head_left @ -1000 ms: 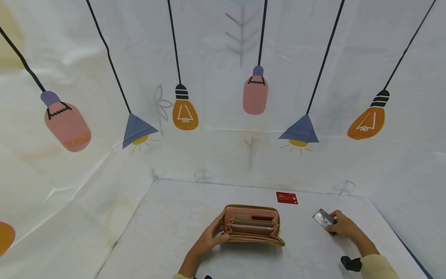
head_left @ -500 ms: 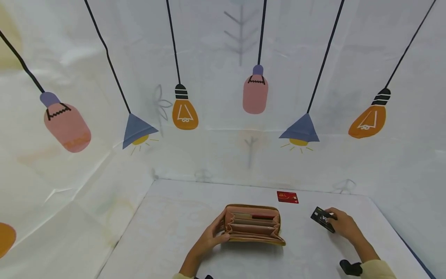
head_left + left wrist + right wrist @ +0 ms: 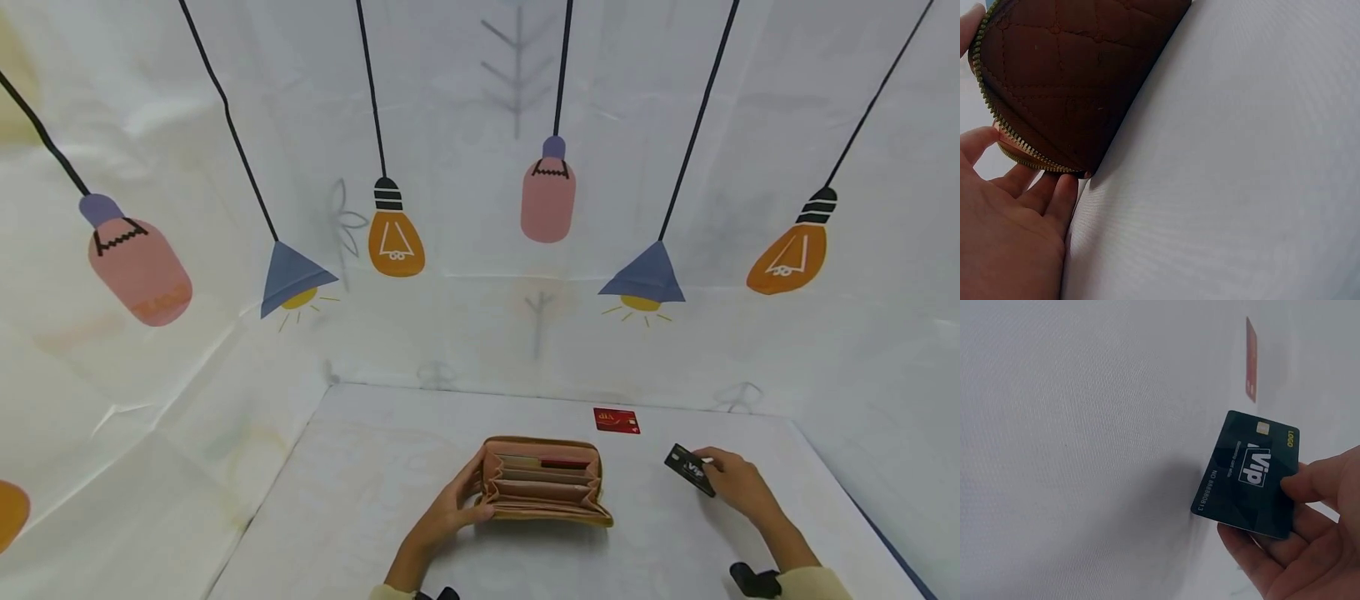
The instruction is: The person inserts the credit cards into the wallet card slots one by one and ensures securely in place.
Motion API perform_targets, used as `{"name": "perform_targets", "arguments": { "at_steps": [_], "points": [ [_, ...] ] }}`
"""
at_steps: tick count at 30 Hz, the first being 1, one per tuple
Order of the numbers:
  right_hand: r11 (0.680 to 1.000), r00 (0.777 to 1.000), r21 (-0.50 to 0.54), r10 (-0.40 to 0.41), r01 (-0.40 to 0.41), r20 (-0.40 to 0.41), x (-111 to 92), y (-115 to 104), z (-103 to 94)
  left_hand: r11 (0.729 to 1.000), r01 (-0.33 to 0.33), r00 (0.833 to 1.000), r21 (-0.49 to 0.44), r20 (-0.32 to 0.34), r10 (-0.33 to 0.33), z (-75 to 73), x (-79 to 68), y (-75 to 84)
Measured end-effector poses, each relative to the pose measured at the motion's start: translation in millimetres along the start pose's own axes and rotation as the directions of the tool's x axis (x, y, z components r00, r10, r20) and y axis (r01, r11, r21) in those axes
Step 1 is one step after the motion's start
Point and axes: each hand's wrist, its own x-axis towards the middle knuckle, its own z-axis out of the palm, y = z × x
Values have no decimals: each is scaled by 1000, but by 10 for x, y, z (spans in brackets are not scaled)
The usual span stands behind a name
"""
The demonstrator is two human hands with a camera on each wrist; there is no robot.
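A brown quilted zip wallet [image 3: 543, 510] stands unzipped on the table, its pink inner pockets facing up with several cards in the back slots. My left hand [image 3: 452, 507] grips the wallet's left end, thumb at the front and fingers behind. Close up in the left wrist view, the fingers [image 3: 1063, 194] lie along the brass zipper [image 3: 1013, 134]. Over to the right, my right hand [image 3: 738, 483] pinches a black VIP card [image 3: 1250, 472] between thumb and fingers. The card is tilted and held above the table, its shadow beneath it.
A red VIP card [image 3: 617, 421] lies flat near the back edge of the white table [image 3: 375, 442], behind the wallet. White sheets printed with hanging lamps [image 3: 547, 200] rise at the back and sides. Black wrist straps [image 3: 753, 579] sit by the cream sleeves.
My right hand has shifted slightly left with the black card, whose face has turned from a bright glare to dark. The left hand and the wallet stay in place.
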Motion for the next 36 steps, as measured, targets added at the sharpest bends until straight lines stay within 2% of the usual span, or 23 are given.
{"name": "perform_targets", "arguments": {
  "at_steps": [6, 14, 24, 32, 36],
  "points": [
    [1000, 1000, 9, 2, -2, 13, -21, -37, -10, 999, -40, 999, 23, 26, 40, -19, 17, -23],
    [1000, 1000, 19, -2, 1, 19, -72, -41, -26, 1000, 9, 1000, -18, 7, -9, 2, 0, 35],
    [998, 999, 56, 11, -13, 44, -81, -9, -32, 1000, 10, 1000, -21, -9, -11, 18, 8, 54],
    [974, 988, 207, 59, -88, 142, -81, 3, -40, 1000, 0, 1000, -21, -10, 0, 2, 0, 7],
    [962, 984, 249, 71, -112, 166, -79, 13, -37, 1000, -6, 1000, -20, -4, 6, -6, 3, -12]
  ]
}}
